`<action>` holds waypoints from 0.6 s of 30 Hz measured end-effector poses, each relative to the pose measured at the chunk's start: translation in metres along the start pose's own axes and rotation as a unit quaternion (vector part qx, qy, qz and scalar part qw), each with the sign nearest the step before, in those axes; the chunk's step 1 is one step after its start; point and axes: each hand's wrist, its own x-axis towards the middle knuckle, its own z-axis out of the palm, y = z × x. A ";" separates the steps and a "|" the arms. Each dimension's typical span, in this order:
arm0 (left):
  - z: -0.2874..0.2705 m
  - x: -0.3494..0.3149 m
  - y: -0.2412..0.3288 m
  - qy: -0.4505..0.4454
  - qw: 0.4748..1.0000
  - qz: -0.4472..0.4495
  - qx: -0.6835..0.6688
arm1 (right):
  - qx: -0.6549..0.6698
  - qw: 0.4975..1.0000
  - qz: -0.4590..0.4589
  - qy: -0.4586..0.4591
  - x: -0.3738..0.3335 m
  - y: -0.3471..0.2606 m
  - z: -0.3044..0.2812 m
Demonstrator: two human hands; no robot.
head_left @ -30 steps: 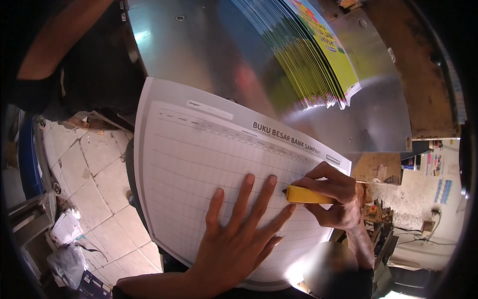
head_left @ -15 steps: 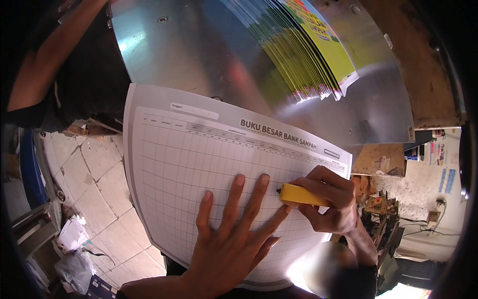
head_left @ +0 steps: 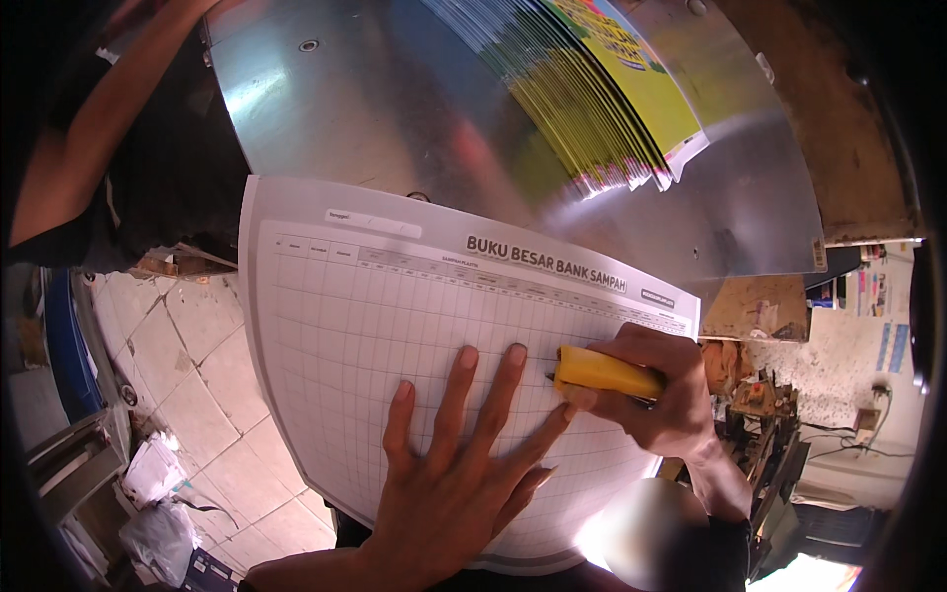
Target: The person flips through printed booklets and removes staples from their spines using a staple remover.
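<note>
A large white printed sheet [head_left: 335,326] with a ruled grid and a title strip lies tilted beneath both hands, overlapping the near edge of a metal tabletop. My left hand [head_left: 454,474] rests flat on its grid, fingers spread, holding nothing. Just right of it, my right hand [head_left: 661,395] is closed around a chunky yellow hand tool [head_left: 602,370] with a dark tip pointing left, over the sheet. The tool's exact kind is hard to make out. My left forefinger reaches close to my right thumb below the tool.
On the shiny metal tabletop [head_left: 345,109] sits a fanned stack of colourful booklets [head_left: 592,128]. Another person's arm [head_left: 118,128] shows at upper left. Plastic bags [head_left: 158,538] lie on the tiled floor [head_left: 212,380]. Cluttered machinery [head_left: 760,434] stands at right.
My right hand has turned the yellow tool slightly, raising its front end a little. My left hand stays spread on the sheet. The view has shifted slightly.
</note>
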 end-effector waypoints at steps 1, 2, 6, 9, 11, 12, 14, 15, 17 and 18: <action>-0.001 0.000 0.001 -0.001 1.000 -0.004 0.008 | 0.061 0.991 0.120 -0.011 0.002 -0.007 -0.002; -0.002 0.000 0.002 -0.003 1.000 -0.008 0.017 | 0.121 0.963 0.238 -0.023 0.003 -0.013 -0.004; -0.007 0.000 0.004 -0.005 0.999 -0.009 0.033 | 0.191 0.924 0.330 -0.019 0.005 -0.019 -0.007; -0.005 0.001 0.004 -0.007 1.000 -0.012 0.018 | 0.274 0.898 0.344 -0.003 -0.001 -0.015 -0.006; -0.002 0.000 0.002 0.008 1.000 -0.012 0.007 | 0.396 0.839 0.361 0.096 -0.002 -0.005 -0.007; -0.001 -0.001 0.001 0.011 1.000 -0.011 0.006 | 0.393 0.840 0.360 0.096 -0.005 -0.003 -0.004; 0.002 -0.002 -0.001 0.018 1.000 0.003 -0.009 | 0.222 0.933 0.265 0.096 -0.011 -0.004 0.004; 0.002 -0.001 0.000 0.020 1.000 -0.001 -0.010 | 0.128 0.964 0.219 0.083 -0.011 -0.011 0.004; 0.000 -0.001 0.001 0.009 1.000 -0.004 -0.006 | 0.005 0.999 0.003 0.035 -0.010 -0.004 -0.001; 0.001 -0.002 0.001 0.008 1.000 -0.007 -0.009 | -0.052 0.998 -0.016 0.013 -0.009 -0.010 -0.003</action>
